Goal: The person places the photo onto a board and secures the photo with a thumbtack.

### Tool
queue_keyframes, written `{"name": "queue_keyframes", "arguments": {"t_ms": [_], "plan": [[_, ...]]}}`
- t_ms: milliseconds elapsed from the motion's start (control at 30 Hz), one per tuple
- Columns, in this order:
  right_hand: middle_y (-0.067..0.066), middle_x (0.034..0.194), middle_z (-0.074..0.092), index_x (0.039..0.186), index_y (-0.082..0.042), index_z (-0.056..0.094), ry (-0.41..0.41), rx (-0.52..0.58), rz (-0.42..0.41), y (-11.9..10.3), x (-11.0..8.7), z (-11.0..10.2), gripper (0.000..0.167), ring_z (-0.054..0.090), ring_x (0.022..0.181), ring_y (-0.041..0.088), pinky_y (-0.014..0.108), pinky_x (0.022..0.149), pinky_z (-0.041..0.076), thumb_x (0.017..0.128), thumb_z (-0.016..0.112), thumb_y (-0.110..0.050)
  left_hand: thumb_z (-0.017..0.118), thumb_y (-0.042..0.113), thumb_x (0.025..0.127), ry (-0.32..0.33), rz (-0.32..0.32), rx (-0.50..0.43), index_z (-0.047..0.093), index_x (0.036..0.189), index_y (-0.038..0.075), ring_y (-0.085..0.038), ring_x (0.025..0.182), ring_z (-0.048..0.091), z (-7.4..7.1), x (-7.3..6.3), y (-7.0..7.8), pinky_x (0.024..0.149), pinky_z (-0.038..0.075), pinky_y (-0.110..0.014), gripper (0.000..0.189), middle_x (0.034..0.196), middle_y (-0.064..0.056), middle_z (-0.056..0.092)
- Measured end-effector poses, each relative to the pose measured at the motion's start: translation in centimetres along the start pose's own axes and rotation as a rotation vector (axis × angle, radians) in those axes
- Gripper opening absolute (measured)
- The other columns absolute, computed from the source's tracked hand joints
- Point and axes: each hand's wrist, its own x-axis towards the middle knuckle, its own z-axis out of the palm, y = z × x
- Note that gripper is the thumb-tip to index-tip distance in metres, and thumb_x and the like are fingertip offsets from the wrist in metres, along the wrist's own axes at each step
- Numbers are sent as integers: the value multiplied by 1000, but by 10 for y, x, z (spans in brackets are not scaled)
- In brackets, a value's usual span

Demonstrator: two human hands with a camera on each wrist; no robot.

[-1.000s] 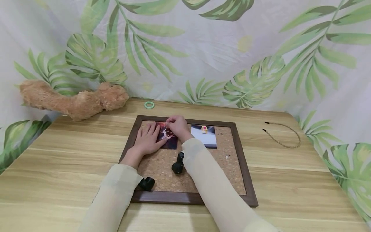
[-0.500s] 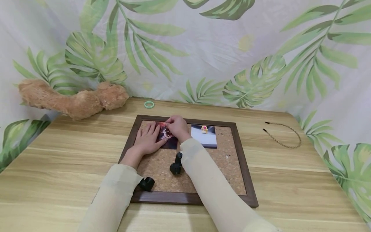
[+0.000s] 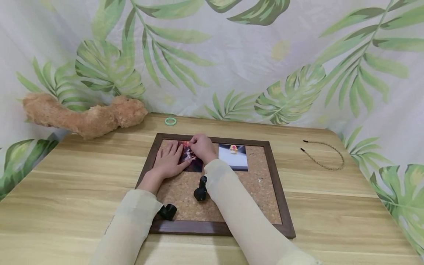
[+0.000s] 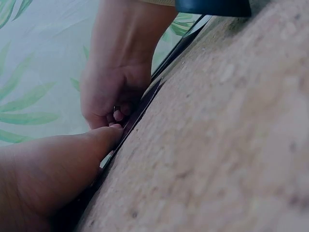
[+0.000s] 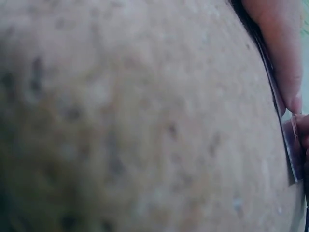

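Observation:
On the framed cork board (image 3: 179, 198) lies a dark, colourful photo (image 3: 193, 166). My left hand (image 3: 168, 162) lies flat with spread fingers over its left side, the thumb across its lower part. At the photo's top edge, my right hand (image 3: 202, 148) has curled fingers, thumb and fingertips pinching a small thing that they almost wholly hide; I cannot tell its kind. The left wrist view shows this right hand (image 4: 113, 92) close beyond the left thumb (image 4: 104, 140). Right of it lies a pale photo (image 3: 233, 162) with a small yellow and pink figure (image 3: 233, 148) at its top.
Black wrist cameras overlap the board, one by the right sleeve (image 3: 200, 191) and one by the left (image 3: 168, 211). A green ring (image 3: 170, 121) and a fluffy brown plush (image 3: 96, 119) lie at the back left. A braided band (image 3: 331, 168) lies at the right on the wooden table (image 3: 331, 206).
The right wrist has shifted slightly left, its fingertips staying at the dark photo's top edge. My left hand has kept its place.

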Motion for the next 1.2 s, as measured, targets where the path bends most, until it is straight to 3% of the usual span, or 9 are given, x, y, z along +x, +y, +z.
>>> {"name": "queue_keyframes", "arguments": {"t_ms": [200, 367, 533, 667, 733, 867, 1033, 1133, 1200], "plan": [[-6, 82, 60, 80, -17, 67, 20, 75, 6, 8, 1, 4, 13, 53, 80, 11, 25, 72, 41, 83, 56, -23, 36, 47, 88, -3, -3, 1, 17, 137, 0, -34, 127, 1, 2, 0, 1, 95, -1, -54, 70, 140, -21, 7], [-7, 79, 59, 75, -19, 63, 59, 88, 44, 7, 0, 1, 9, 52, 74, 11, 26, 66, 40, 81, 57, -22, 36, 47, 88, 8, 8, -6, 18, 136, 0, -34, 127, 2, -1, 1, 5, 94, 0, -54, 70, 140, -20, 9], [-6, 79, 58, 75, -20, 62, 37, 58, 75, 2, -2, -1, 9, 52, 73, 13, 27, 64, 40, 81, 56, -23, 31, 55, 86, 2, 11, -40, 18, 137, 1, -33, 127, 0, -1, 1, 4, 94, -3, -54, 76, 140, -20, 7], [-6, 85, 59, 90, -21, 63, 17, 40, 38, 4, -2, 1, 15, 53, 78, 12, 28, 67, 41, 85, 51, -30, 30, 60, 83, 39, 29, -87, 18, 137, 2, -32, 127, -2, 6, 4, -5, 94, -5, -54, 81, 141, -20, 7], [-5, 91, 59, 108, -20, 58, -3, 41, 29, 3, -2, -1, 27, 53, 82, 11, 28, 70, 41, 87, 46, -33, 36, 56, 84, 62, 27, -115, 21, 136, 1, -33, 127, 1, 6, 5, -7, 94, -4, -54, 77, 140, -21, 10], [1, 99, 58, 134, -14, 30, -62, 56, 45, -1, -6, -7, 48, 54, 87, 15, 31, 77, 40, 91, 38, -35, 47, 40, 86, 63, -1, -172, 28, 133, -3, -36, 126, 8, -4, 2, -5, 94, 2, -55, 66, 137, -24, 17], [7, 111, 55, 139, -7, 12, -154, 87, 35, -2, -14, -18, 57, 52, 98, 19, 33, 86, 36, 93, 32, -35, 47, 32, 87, 89, -46, -169, 35, 129, -5, -38, 121, 23, -13, -3, -1, 92, 16, -55, 57, 132, -26, 29], [14, 121, 47, 139, -6, 5, -258, 190, 3, -2, -19, -30, 61, 47, 107, 22, 32, 89, 33, 93, 31, -37, 47, 32, 87, 121, -83, -138, 37, 128, -5, -41, 115, 31, -23, -7, 5, 89, 21, -56, 56, 127, -26, 36], [16, 128, 40, 139, -7, 5, -301, 251, -20, -3, -23, -41, 63, 41, 113, 23, 32, 92, 30, 93, 31, -39, 46, 33, 87, 123, -98, -125, 35, 129, -4, -41, 117, 29, -32, -10, 9, 90, 18, -57, 57, 128, -25, 35]]}}
